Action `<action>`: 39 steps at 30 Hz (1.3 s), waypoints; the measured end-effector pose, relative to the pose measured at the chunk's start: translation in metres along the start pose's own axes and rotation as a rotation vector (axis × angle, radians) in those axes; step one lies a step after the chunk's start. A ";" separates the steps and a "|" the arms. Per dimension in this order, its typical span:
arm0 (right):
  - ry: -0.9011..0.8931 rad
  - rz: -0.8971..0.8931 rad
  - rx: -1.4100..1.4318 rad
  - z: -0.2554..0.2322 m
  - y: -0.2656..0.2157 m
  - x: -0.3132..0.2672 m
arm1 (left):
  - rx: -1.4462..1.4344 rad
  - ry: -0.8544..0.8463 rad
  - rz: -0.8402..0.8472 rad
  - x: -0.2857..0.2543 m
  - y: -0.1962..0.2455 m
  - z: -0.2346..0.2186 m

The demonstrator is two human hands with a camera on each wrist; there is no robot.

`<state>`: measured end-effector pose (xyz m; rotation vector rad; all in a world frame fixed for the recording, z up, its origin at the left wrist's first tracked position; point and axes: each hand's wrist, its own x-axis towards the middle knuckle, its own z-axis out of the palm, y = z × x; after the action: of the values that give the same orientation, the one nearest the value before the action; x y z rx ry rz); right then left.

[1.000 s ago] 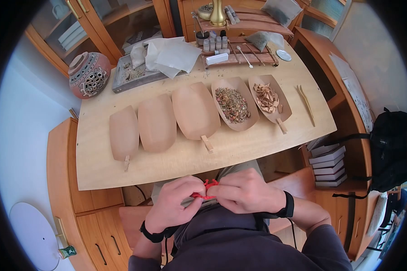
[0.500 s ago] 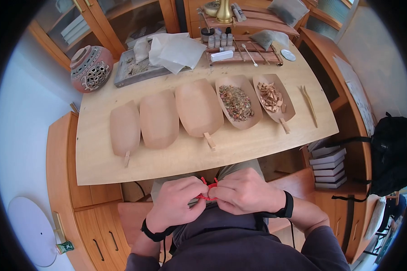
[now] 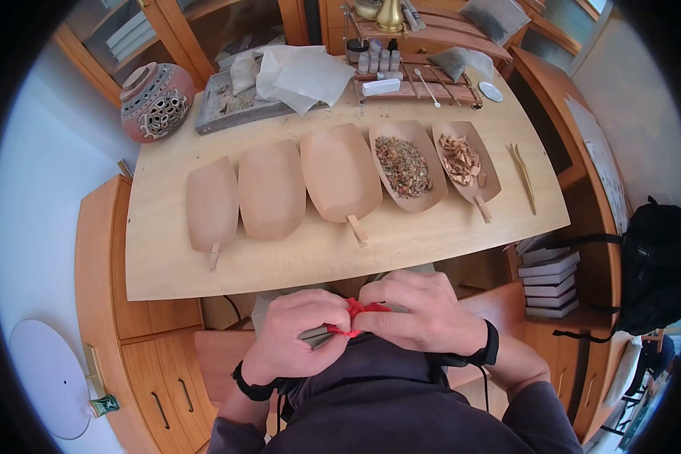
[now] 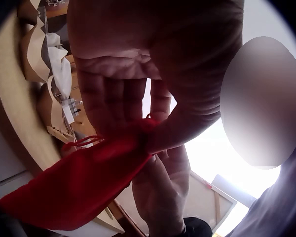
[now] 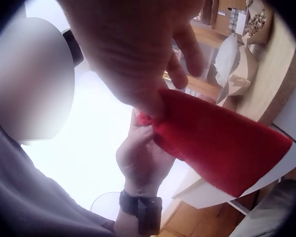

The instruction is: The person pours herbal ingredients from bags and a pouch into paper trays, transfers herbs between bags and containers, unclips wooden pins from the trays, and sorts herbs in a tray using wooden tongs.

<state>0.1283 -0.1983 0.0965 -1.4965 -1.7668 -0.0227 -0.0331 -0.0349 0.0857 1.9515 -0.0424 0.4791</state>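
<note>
Both hands meet over the lap, in front of the table's near edge, at a small red cloth drawstring pouch [image 3: 356, 308]. My left hand [image 3: 299, 333] pinches its gathered neck between thumb and fingers. From the other side my right hand [image 3: 424, 314] pinches the same neck, its thumb close to the left fingertips. In the left wrist view the pouch [image 4: 79, 187] hangs down below the fingers, with a thin red cord [image 4: 86, 141] looped beside the neck. The right wrist view shows the pouch body [image 5: 222, 143] flat and wide at its bottom end.
On the table [image 3: 280, 268] stand several brown paper trays [image 3: 272, 193], one with mixed dried herbs [image 3: 403, 166], another with dried slices [image 3: 460, 159]. Brass tweezers [image 3: 523, 181] lie at the right. Behind are a grey tray [image 3: 212, 121], a pierced pot [image 3: 155, 106] and a wooden rack [image 3: 431, 94].
The red pouch shows more between the hands, and its cord loops no longer stand up as before. My right hand has risen slightly. The table sits higher in the head view.
</note>
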 end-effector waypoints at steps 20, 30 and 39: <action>-0.182 0.011 -0.058 -0.014 -0.004 -0.004 | 0.287 -0.054 0.074 0.001 0.008 0.000; -0.335 0.037 -0.147 -0.034 0.003 -0.003 | 0.515 -0.268 0.094 -0.002 0.013 -0.014; -0.280 -0.002 -0.092 -0.039 -0.001 -0.003 | 0.529 -0.232 0.161 0.001 0.026 -0.027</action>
<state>0.1487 -0.2195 0.1216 -1.6273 -2.0114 0.1110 -0.0471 -0.0215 0.1177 2.5306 -0.2442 0.3909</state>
